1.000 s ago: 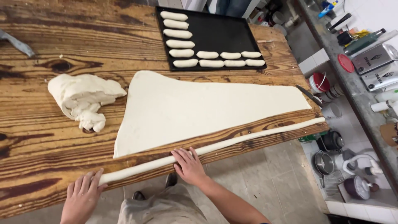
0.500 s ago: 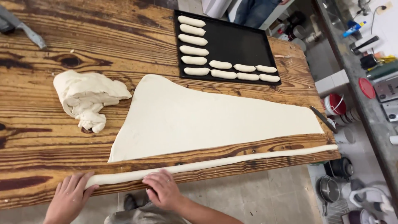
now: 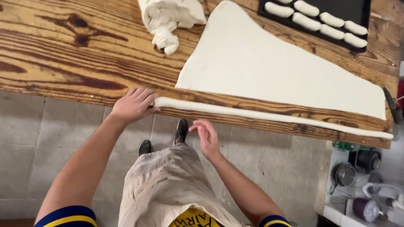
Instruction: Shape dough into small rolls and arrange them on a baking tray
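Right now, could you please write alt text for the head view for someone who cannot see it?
A person's left hand rests on the end of a long dough rope along a wooden table edge, while the right hand hovers off it. Behind lie a flat dough sheet, a dough lump and a tray of dough pieces.

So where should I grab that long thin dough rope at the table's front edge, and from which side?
Probably its left end, beside the left hand. The dough rope lies flat along the table edge, thin and soft. Come from above and the front, fingers pinching across its width; the right hand could support further along.
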